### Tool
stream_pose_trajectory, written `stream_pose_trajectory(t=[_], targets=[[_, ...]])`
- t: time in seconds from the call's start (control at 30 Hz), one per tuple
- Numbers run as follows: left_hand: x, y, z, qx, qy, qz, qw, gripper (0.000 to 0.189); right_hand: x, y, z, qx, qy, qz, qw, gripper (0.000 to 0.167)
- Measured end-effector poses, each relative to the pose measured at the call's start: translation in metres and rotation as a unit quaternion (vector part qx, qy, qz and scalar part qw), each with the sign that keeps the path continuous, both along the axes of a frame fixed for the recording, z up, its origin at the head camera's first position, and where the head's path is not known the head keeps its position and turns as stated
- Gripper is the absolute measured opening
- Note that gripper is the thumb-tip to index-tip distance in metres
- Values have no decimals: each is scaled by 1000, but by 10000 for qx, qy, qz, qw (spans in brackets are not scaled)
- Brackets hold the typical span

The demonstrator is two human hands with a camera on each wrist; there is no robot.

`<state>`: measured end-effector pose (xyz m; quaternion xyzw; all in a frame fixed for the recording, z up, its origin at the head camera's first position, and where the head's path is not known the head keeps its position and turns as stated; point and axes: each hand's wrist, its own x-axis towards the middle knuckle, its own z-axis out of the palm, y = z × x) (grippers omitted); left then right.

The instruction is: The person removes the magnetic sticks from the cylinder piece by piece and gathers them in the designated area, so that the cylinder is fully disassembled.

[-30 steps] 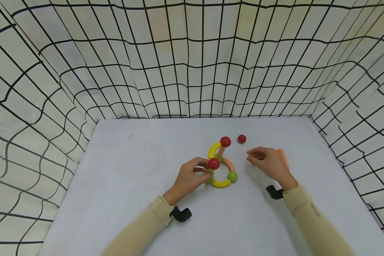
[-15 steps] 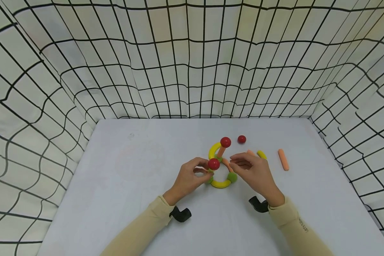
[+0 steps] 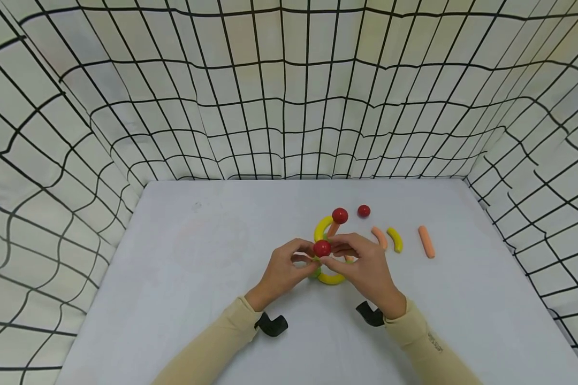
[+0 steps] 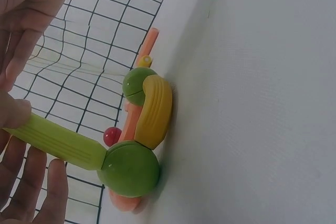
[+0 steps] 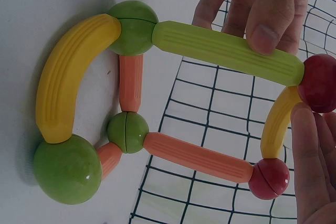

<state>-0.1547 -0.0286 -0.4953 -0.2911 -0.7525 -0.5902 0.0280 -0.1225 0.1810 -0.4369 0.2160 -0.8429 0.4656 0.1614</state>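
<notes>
A frame of rods and balls stands on the white table (image 3: 212, 256). My left hand (image 3: 286, 264) pinches its upright light-green rod (image 4: 65, 142), which rises from a green ball (image 4: 129, 169). On top of that rod sits a red ball (image 3: 322, 248), with my right hand (image 3: 366, 267) holding it between thumb and fingers. A yellow curved rod (image 5: 276, 121) links this ball to a second red ball (image 3: 340, 215) on an upright orange rod (image 5: 199, 156). Another yellow curved rod (image 5: 73, 77) lies low between green balls. In the head view, my right hand hides part of the base.
A loose red ball (image 3: 364, 210) lies behind the frame. To the right are a curved orange rod (image 3: 379, 238), a curved yellow rod (image 3: 395, 239) and a straight orange rod (image 3: 426, 241). Black netting (image 3: 294, 117) over white walls surrounds the table's back and sides.
My right hand has moved left from beside the loose rods to the near red ball, uncovering the curved orange and yellow rods. The left hand has stayed in place on the light-green rod.
</notes>
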Motion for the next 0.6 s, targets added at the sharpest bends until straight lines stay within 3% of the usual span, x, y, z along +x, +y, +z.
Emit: stream_pose_trajectory(t=[0.4, 0.6], targets=[[-1, 0, -2, -57, 43, 17, 10000, 26, -1, -5, -1, 141, 163, -34, 9998, 36], [-4, -5, 1, 19, -582, -180, 9981, 27, -2, -6, -3, 172, 179, -71, 9997, 37]])
